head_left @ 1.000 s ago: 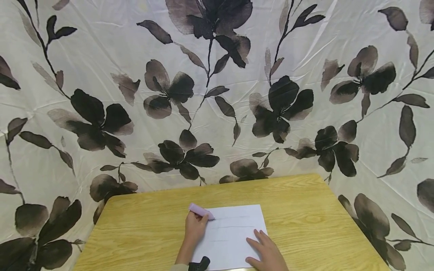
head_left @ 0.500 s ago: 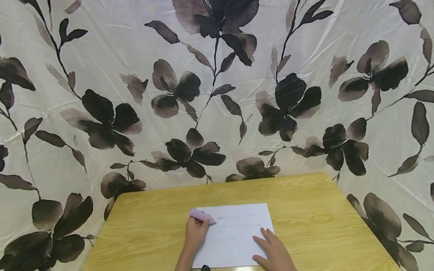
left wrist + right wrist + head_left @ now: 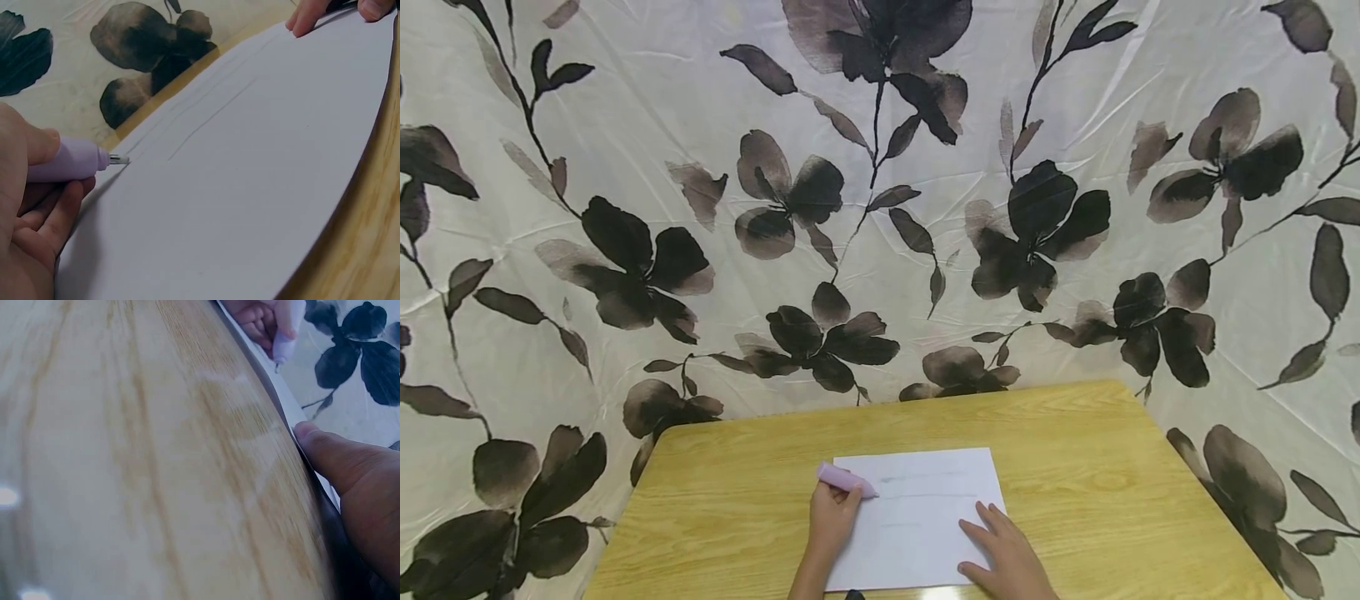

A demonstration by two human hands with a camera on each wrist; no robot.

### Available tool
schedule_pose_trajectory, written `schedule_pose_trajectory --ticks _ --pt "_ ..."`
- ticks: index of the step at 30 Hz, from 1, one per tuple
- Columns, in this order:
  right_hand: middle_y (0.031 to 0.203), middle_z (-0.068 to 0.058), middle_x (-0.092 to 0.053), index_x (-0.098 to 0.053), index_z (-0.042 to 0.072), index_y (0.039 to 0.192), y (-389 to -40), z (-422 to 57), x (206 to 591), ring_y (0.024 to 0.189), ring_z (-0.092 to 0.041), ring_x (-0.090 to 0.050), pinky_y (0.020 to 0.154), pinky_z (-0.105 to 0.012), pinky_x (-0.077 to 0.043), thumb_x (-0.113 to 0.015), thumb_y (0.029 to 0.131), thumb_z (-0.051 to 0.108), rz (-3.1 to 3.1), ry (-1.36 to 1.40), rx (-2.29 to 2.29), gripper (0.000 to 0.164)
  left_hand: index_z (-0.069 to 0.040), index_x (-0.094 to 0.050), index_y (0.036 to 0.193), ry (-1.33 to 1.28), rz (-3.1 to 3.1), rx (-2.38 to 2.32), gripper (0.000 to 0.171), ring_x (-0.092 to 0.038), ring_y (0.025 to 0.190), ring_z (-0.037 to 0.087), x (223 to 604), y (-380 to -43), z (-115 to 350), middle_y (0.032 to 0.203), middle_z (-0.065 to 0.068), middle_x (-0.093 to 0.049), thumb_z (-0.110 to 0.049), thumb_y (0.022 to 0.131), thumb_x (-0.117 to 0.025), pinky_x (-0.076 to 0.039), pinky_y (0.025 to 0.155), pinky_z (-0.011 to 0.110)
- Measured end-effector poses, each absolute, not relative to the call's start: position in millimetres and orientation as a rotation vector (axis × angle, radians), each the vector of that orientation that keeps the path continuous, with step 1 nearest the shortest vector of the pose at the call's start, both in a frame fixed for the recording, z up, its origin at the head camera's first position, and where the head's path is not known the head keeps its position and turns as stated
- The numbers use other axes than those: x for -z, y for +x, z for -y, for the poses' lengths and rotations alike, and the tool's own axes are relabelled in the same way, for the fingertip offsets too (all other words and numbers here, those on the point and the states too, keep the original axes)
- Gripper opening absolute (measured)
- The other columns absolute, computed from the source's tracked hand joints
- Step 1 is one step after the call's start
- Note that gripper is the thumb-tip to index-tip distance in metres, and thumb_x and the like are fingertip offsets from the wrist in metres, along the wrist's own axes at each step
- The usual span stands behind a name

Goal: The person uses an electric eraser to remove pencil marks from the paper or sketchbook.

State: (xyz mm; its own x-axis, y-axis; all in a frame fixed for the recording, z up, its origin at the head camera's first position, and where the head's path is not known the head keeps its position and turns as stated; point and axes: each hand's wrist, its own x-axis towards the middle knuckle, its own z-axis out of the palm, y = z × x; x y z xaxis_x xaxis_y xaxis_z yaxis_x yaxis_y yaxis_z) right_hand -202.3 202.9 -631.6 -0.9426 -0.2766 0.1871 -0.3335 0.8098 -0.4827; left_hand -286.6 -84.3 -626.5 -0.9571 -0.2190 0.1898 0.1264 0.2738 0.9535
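Between thumb and fingers, my left hand (image 3: pixel 832 515) pinches a thick lavender electric eraser (image 3: pixel 846 480) at the left side of a white sheet of paper (image 3: pixel 917 554). In the left wrist view its white tip (image 3: pixel 124 159) juts from a metal collar, right at the left end of a thin pencil line. Several faint lines cross the sheet, and a grey smudge (image 3: pixel 886 480) marks the start of the top one. My right hand (image 3: pixel 1011 552) rests with spread fingers on the sheet's right edge; its thumb (image 3: pixel 312 440) lies on the near edge in the right wrist view.
The sheet lies on a yellow wood-grain table (image 3: pixel 1097 500). A white cloth with dark flowers (image 3: pixel 925 208) hangs behind the table and along its sides. Light reflects off the tabletop by the paper's near edge.
The eraser tip has gone from beside the top line down to the left end of the line below. The head view has shifted slightly. My right hand stays on the paper.
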Motion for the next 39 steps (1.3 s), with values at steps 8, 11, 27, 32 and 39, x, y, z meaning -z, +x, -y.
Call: schedule_pose_trajectory --ticks 8,11,27,32,39 --pt "0.142 -0.019 -0.048 -0.063 0.014 0.128 -201.4 -203.7 633.2 0.132 -0.042 -0.038 0.102 -0.059 -0.034 -0.069 0.082 0.054 2.864 0.502 -0.814 0.061 0.012 -0.053 0.112 0.106 2.258 1.727 0.031 -0.065 0.094 0.034 628.9 -285.9 83.5 0.1 0.023 -0.064 0.007 0.084 -0.068 -0.055 0.081 0.041" --pt "0.142 -0.018 -0.047 -0.063 0.014 0.128 -201.7 -202.2 632.2 0.132 -0.042 -0.038 0.103 -0.059 -0.034 -0.069 0.083 0.054 2.854 0.499 -0.81 0.061 0.012 -0.054 0.111 0.105 2.259 1.71 0.032 -0.066 0.091 0.032 628.6 -285.2 83.6 0.098 0.022 -0.064 0.007 0.084 -0.068 -0.055 0.079 0.039" --pt "0.137 -0.021 -0.051 -0.066 0.012 0.124 -199.5 -202.3 626.6 0.127 -0.044 -0.043 0.098 -0.06 -0.038 -0.073 0.08 0.05 2.794 0.523 -0.788 0.058 0.01 -0.054 0.11 0.091 2.278 1.708 0.029 -0.065 0.09 0.028 624.0 -283.8 78.2 0.098 0.019 -0.064 0.008 0.084 -0.068 -0.055 0.078 0.036" --pt "0.139 -0.019 -0.05 -0.065 0.014 0.126 -201.1 -203.4 630.6 0.129 -0.043 -0.041 0.1 -0.06 -0.036 -0.071 0.081 0.052 2.844 0.505 -0.787 0.06 0.01 -0.055 0.106 0.104 2.23 1.733 0.028 -0.065 0.085 0.027 624.3 -282.5 76.8 0.092 0.017 -0.064 0.012 0.081 -0.069 -0.055 0.075 0.033" --pt "0.139 -0.018 -0.05 -0.065 0.015 0.126 -202.5 -204.6 636.8 0.129 -0.042 -0.041 0.1 -0.06 -0.037 -0.07 0.081 0.055 2.834 0.503 -0.782 0.06 0.012 -0.054 0.107 0.055 2.249 1.719 0.03 -0.065 0.085 0.027 626.2 -279.1 73.4 0.092 0.018 -0.064 0.01 0.082 -0.069 -0.056 0.074 0.035"
